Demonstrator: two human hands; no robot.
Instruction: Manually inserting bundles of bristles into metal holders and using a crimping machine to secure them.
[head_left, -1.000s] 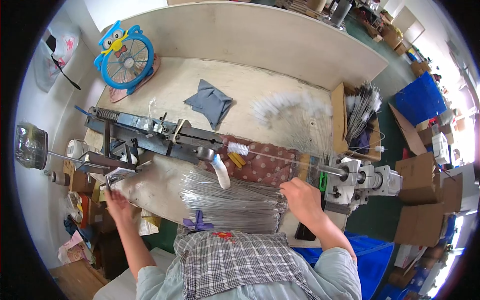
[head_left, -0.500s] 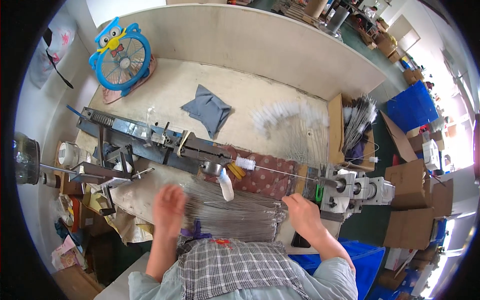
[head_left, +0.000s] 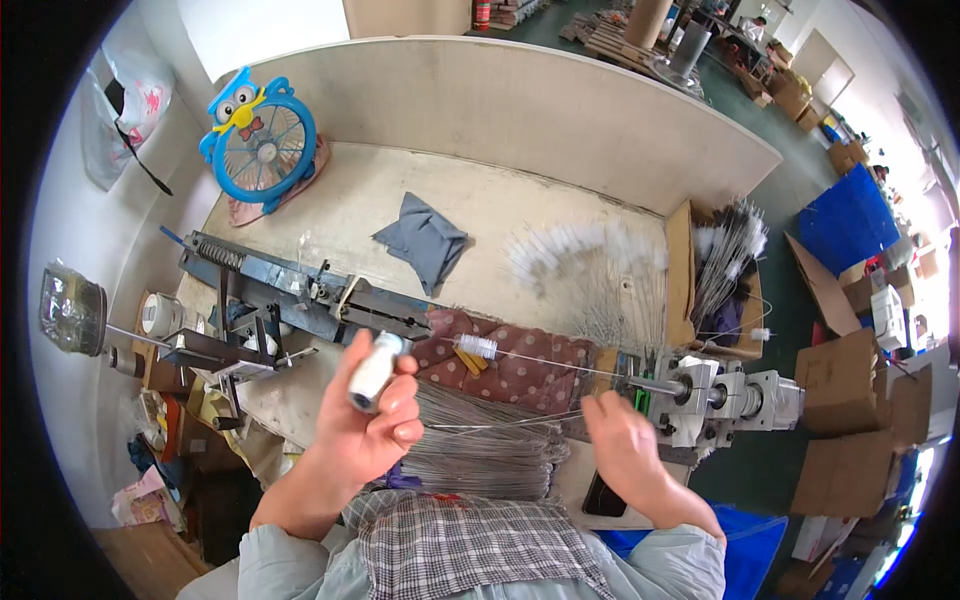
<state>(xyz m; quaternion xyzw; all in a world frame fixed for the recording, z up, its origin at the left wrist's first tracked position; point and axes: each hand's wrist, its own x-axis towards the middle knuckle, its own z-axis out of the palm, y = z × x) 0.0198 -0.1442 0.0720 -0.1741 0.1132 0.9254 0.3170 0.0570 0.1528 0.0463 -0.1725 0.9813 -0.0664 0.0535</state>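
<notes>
My left hand [head_left: 360, 420] is closed round a white-wrapped lever handle [head_left: 374, 374], which stands up from the long metal bench machine [head_left: 285, 285]. Just right of it, a white bristle brush [head_left: 478, 346] sits on a thin wire stem running rightward to the metal chuck [head_left: 655, 386]. My right hand [head_left: 622, 440] pinches the right end of thin metal wires [head_left: 510, 423], whose length lies across the pile of straight wires [head_left: 480, 460]. The fingertips are below the chuck, close to a green clip [head_left: 641, 400].
Finished-looking white brushes [head_left: 585, 255] lie spread at the back right, beside a cardboard box [head_left: 680, 270] of wire stems. A grey cloth [head_left: 425, 240] and a blue fan [head_left: 262, 155] are farther back. Yellow-handled tool [head_left: 470, 360] rests on a dotted red cloth [head_left: 530, 375]. A dark phone [head_left: 604, 497] lies near my right wrist.
My left hand has moved right and taken hold of the white handle, which now stands raised. My right hand stays near the chuck, with thin wires now showing from its fingers.
</notes>
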